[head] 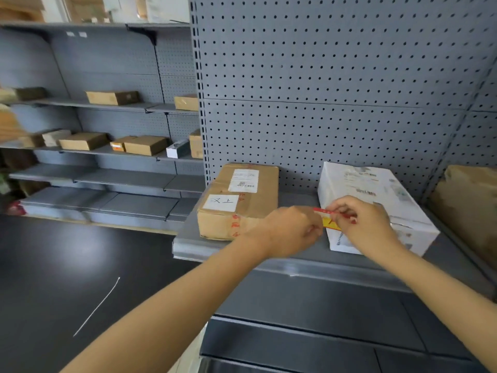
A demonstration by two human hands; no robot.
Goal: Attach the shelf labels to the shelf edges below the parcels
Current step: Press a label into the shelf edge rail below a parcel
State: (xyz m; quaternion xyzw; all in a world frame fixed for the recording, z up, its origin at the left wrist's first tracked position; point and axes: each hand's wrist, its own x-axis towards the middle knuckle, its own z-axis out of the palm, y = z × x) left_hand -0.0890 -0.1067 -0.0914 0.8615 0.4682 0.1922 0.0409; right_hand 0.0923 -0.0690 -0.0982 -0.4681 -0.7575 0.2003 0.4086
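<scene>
You held both hands together above the grey shelf [269, 254], and that shelf serves as the landmark here. Your left hand [291, 231] was curled over the shelf surface just in front of the brown parcel [239, 200], its fingers bent inward toward the shelf label [330, 217]; whether they pinched the label's left end I could not tell, since the knuckles hid the fingertips. Your right hand [361, 223] was pinched on that label, a small red and yellow strip, thumb and fingers closed on its right part. The label hung in the air between your two hands, above the shelf and in front of the white parcel [376, 205], not touching the shelf edge [309, 267]. The shelf edge ran bare and grey below both parcels, nearer to you than either hand. On the shelf, the brown parcel sat toward the left end, carrying a white sticker with handwritten characters and a printed shipping slip on top. The white parcel lay to its right, well apart from it, with a barcode visible on its upper face. A third wrapped brown package [468, 208] stood at the far right of the shelf, partly cut off. Behind the shelf rose the perforated grey back panel [336, 103]. To the left of the shelf, farther away, other grey racks [107, 152] carried several cardboard boxes.
</scene>
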